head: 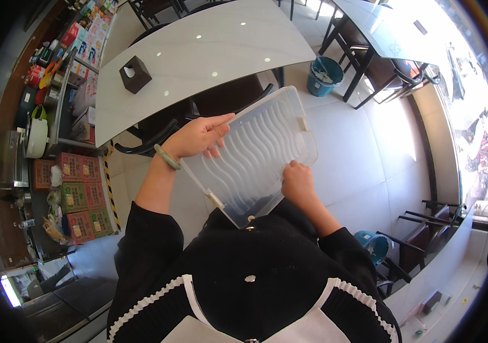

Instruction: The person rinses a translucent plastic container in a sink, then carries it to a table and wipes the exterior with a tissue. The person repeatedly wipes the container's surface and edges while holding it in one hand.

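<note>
A translucent plastic box or lid [252,145] with wavy ribs is tilted in front of me. Pale clips sit on its two short sides, and its lower corner is close to my black top [248,248]. My left hand [203,136], with a green bangle [167,157] on the wrist, holds the upper left long edge, some fingers spread over the plastic. Against the lower right edge, my right hand [297,180] is curled into a fist. Whether it grips the rim or hides something small cannot be seen.
Beyond the box stands a white marble-look table [184,55] with a dark tissue box [135,74] and a dark chair [227,96] at its near side. Blue bins [324,77] stand on the tiled floor [342,145]. Stacked cartons [83,193] and goods line the left.
</note>
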Motion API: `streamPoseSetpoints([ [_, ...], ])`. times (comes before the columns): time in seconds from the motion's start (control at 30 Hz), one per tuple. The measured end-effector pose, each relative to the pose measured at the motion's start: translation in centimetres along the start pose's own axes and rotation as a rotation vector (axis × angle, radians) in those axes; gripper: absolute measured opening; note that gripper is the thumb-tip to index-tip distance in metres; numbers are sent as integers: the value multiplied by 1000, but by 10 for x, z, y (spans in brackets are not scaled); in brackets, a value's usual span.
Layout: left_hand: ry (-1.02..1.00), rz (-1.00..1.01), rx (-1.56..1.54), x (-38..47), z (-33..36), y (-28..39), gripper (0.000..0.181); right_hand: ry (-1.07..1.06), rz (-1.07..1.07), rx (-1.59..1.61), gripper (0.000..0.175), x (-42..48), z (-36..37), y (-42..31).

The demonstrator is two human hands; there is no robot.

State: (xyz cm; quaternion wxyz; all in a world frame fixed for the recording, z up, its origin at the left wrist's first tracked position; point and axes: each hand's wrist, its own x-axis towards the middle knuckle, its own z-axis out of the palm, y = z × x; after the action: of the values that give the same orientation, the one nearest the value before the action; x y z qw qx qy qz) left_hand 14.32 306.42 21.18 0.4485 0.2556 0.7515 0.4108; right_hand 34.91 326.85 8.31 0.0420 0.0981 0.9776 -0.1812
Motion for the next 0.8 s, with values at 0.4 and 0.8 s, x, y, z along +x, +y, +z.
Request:
streamPoseSetpoints([
  [0.4,-284,115,11,99,77,59,57,917,-91,253,19,2,-85,62],
  [0.8,-374,339,157,122,77,82,71,964,-469,184,21,46,-77,-28],
])
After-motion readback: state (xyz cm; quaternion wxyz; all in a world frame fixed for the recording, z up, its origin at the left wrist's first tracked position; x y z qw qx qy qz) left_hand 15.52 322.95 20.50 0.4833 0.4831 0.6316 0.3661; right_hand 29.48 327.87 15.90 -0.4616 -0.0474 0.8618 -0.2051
